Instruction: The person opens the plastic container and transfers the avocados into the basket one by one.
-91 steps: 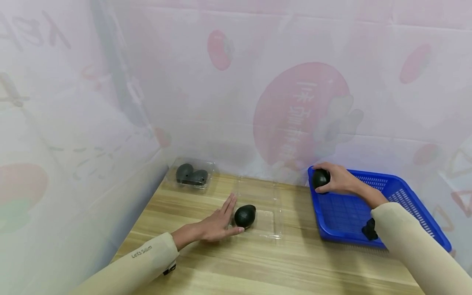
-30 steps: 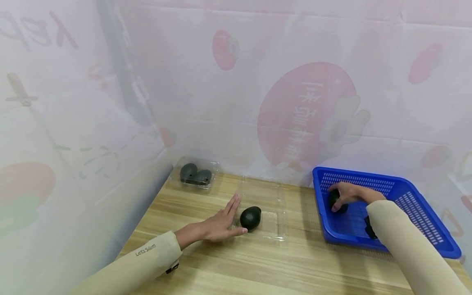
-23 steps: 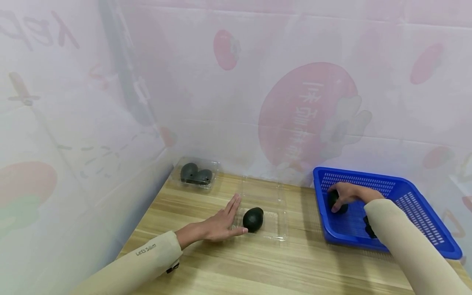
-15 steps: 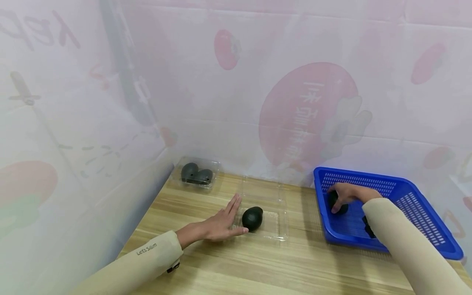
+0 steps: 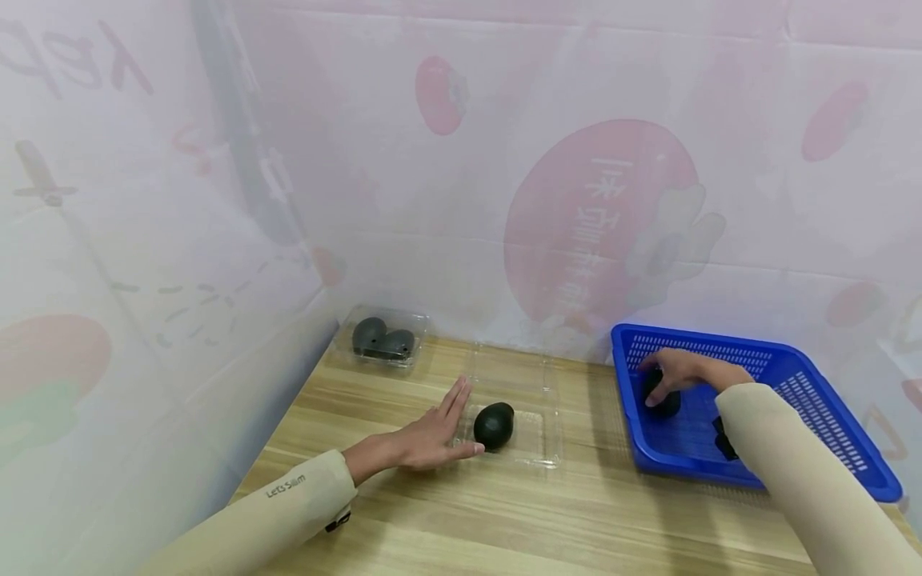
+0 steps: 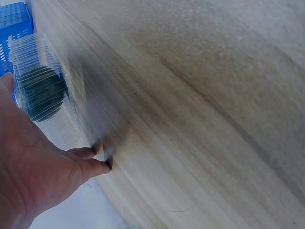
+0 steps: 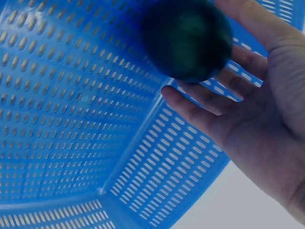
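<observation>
My left hand [image 5: 430,438] lies flat with fingers spread at the left edge of a clear plastic clamshell [image 5: 535,440] with its lid folded back. A dark green avocado [image 5: 494,426] sits in the clamshell's left half, close to the thumb. In the left wrist view the fingertips [image 6: 106,165] touch the tabletop beside it. My right hand [image 5: 679,371] reaches into the blue basket [image 5: 835,432], over a second avocado [image 5: 664,400] near its left wall. The right wrist view shows the thumb and loosely spread fingers around this avocado [image 7: 188,40]; the thumb tip is cut off.
Behind the left hand, a second clear box [image 5: 414,328] with two avocados stands in the table's back left corner. The wooden table [image 5: 461,528] meets a printed cloth backdrop [image 5: 432,200] at the back and left. The basket's raised rim surrounds the right hand.
From above the basket's left rim, the right hand has brought its avocado down inside. In the last half second it rises slightly while the avocado stays low. The left hand stays by the clamshell.
</observation>
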`<state>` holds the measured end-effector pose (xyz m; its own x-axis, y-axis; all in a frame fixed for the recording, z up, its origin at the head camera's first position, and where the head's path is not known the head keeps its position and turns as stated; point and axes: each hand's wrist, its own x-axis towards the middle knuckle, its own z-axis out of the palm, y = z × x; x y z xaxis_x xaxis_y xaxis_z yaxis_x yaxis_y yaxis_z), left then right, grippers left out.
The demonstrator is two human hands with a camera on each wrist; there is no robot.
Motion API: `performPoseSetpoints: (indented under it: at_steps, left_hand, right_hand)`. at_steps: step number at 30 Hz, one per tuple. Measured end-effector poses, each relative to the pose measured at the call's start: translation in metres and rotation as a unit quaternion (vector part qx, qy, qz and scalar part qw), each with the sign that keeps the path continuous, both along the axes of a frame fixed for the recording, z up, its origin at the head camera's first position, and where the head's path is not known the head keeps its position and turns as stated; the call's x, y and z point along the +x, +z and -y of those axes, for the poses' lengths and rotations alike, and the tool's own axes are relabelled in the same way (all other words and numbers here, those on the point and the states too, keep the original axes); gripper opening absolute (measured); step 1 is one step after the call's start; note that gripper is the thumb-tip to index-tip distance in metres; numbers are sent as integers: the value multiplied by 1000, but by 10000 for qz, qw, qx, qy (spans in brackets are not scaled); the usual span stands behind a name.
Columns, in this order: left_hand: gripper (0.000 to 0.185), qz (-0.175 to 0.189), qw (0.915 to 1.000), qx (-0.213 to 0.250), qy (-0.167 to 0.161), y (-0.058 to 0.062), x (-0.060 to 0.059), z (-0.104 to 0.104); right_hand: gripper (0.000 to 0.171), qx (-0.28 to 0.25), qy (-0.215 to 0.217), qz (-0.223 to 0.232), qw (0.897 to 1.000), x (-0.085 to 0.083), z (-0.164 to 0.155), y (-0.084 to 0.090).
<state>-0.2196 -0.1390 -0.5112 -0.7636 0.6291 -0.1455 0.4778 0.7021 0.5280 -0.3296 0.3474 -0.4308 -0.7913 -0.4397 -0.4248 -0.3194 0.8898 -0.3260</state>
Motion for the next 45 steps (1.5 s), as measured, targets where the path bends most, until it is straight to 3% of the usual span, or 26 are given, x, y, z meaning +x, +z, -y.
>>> performPoseSetpoints:
  at_steps: [13, 33, 45]
  left_hand:
    - [105, 35, 10000, 11, -12, 1, 0, -1]
    - [106, 39, 10000, 12, -9, 2, -1, -2]
    - [108, 70, 9999, 110, -26, 1, -2, -3]
  right_hand:
    - [85, 64, 74, -401, 9991, 4, -1, 17]
    - [87, -190, -409, -1300, 9905, 15, 12, 40]
    - [93, -260, -369, -1544, 9870, 21, 26, 50]
